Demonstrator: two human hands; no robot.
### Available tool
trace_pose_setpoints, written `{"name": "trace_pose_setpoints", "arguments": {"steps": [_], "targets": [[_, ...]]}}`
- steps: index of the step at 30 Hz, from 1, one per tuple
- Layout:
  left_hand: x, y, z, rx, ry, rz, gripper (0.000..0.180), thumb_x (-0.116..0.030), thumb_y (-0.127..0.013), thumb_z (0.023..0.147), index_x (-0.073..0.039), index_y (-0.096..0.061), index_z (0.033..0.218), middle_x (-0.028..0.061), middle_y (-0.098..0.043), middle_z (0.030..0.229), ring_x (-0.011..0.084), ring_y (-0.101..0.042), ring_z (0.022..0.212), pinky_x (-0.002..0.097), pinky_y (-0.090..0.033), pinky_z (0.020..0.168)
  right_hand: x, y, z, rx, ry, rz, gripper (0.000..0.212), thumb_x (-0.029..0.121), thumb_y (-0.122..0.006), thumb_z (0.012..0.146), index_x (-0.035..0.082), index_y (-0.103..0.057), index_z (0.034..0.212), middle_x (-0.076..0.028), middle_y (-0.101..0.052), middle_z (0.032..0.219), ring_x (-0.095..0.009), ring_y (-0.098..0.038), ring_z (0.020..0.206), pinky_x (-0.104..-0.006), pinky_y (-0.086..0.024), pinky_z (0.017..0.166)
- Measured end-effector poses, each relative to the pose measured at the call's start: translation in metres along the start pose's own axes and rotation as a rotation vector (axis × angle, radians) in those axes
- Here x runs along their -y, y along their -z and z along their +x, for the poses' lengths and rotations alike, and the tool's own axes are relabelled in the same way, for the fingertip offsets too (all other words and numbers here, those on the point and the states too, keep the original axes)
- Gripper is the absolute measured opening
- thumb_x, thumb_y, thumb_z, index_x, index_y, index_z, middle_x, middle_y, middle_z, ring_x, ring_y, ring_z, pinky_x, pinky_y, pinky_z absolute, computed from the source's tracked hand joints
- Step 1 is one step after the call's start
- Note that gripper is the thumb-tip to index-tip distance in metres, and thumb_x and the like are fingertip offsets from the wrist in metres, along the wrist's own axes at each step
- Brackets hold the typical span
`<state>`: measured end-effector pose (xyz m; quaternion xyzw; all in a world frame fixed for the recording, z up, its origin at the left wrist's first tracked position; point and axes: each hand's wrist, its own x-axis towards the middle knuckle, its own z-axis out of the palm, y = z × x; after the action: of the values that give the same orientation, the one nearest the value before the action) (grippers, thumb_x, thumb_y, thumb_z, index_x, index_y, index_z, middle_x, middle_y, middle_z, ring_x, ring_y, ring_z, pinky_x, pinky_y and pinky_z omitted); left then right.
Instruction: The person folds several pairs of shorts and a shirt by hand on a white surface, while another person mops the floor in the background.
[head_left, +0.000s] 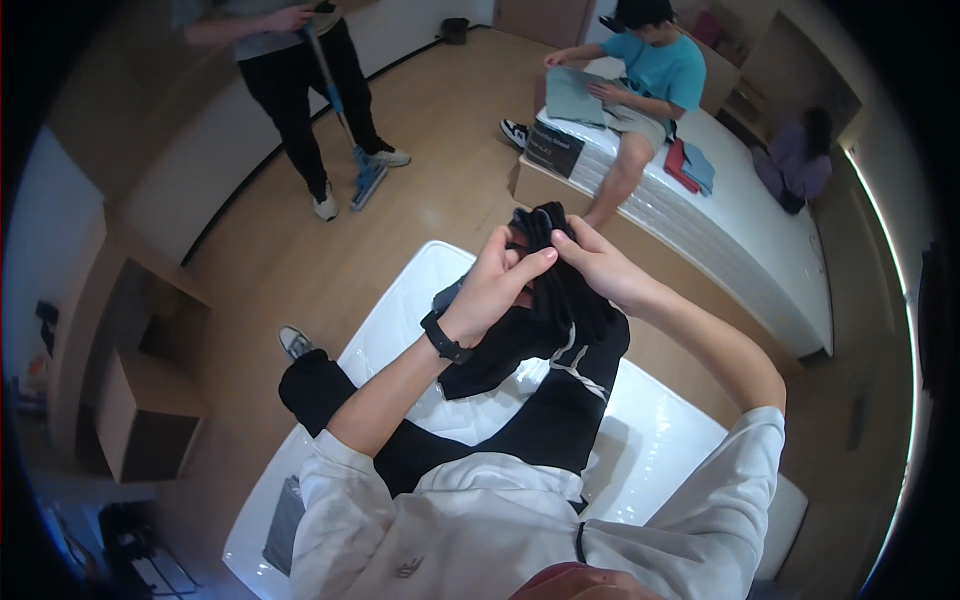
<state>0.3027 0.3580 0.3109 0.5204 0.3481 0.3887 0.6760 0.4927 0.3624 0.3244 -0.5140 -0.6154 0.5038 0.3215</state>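
Note:
Both hands are raised before me, pinching a bunched black garment [545, 290] near its gathered top edge. My left hand [490, 285], with a black watch on the wrist, grips it from the left, the fingers partly hidden in the folds. My right hand [600, 265] holds the same edge from the right, its thumb close to the left thumb. The lower part of the cloth hangs over my lap. A white cord [577, 372] dangles below the folds; I cannot tell whether it belongs to the garment or my black trousers.
I sit on a white plastic-covered mattress [660, 430]. Ahead right, a person in a blue shirt [660, 75] handles grey-green cloth on another mattress [720, 225]. Another person holds a blue mop [368, 175]. Wooden furniture [155, 410] stands left; someone in purple [800, 165] sits far right.

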Motion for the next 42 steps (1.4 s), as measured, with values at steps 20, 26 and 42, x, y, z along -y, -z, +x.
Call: {"name": "trace_pose_setpoints", "arguments": {"steps": [20,26,42], "targets": [[0.117,0.033,-0.033,-0.052,-0.251,-0.136,0.047,-0.011,-0.073,0.085,-0.005,-0.051,0.126,0.0107,-0.053,0.128,0.0182,-0.056,0.113,0.0308,-0.05,0.091,0.052,0.038,0.011,0.083,0.095,-0.505,0.062,0.007,-0.071,0.079,-0.001,-0.046,0.134,-0.009,-0.059,0.119,-0.018,-0.055,0.112,-0.0303,-0.04,0.1],[0.249,0.051,-0.047,-0.354,0.072,-0.118,0.07,-0.027,-0.077,0.082,-0.003,-0.042,0.137,0.0185,-0.048,0.134,0.0244,-0.055,0.113,0.0347,-0.047,0.094,0.098,0.025,0.013,0.029,0.084,-0.768,0.059,0.019,-0.07,0.086,-0.002,-0.046,0.135,-0.011,-0.058,0.119,-0.019,-0.053,0.113,-0.0315,-0.038,0.101],[0.275,0.115,-0.113,-0.252,0.068,-1.09,0.068,-0.05,-0.062,0.09,-0.004,-0.047,0.139,0.0146,-0.054,0.137,0.0315,-0.052,0.125,0.0476,-0.041,0.107,0.066,0.076,-0.012,-0.138,-0.13,-0.221,0.057,0.04,-0.063,0.094,-0.001,-0.051,0.132,-0.009,-0.06,0.121,-0.016,-0.057,0.111,-0.0281,-0.044,0.099]]}}
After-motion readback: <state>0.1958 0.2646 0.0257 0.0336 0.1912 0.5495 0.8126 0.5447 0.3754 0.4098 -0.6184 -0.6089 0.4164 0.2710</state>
